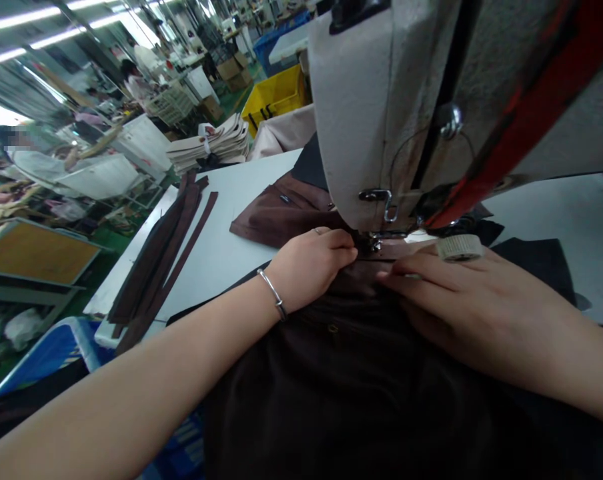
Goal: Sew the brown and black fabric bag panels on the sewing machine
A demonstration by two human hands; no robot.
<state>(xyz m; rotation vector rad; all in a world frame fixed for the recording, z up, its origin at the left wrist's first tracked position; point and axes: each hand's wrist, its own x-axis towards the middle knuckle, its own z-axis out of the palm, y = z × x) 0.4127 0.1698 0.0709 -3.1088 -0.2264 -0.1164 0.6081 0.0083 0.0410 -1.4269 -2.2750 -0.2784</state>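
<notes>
Dark brown fabric spreads over the sewing table and runs under the presser foot of a sewing machine. Just left of the foot, my left hand is closed, its fingers pinching the fabric's edge. My right hand is at the right of the foot, with thumb and fingers closed on the same fabric near the seam. A small zip pull shows on the cloth below. Behind the foot lies more brown fabric with a small label. The needle tip is hard to make out.
Long brown fabric strips lie along the left of the white table. A blue crate stands below its left edge. Beyond are a stack of pale cloth pieces, a yellow bin and a seated person.
</notes>
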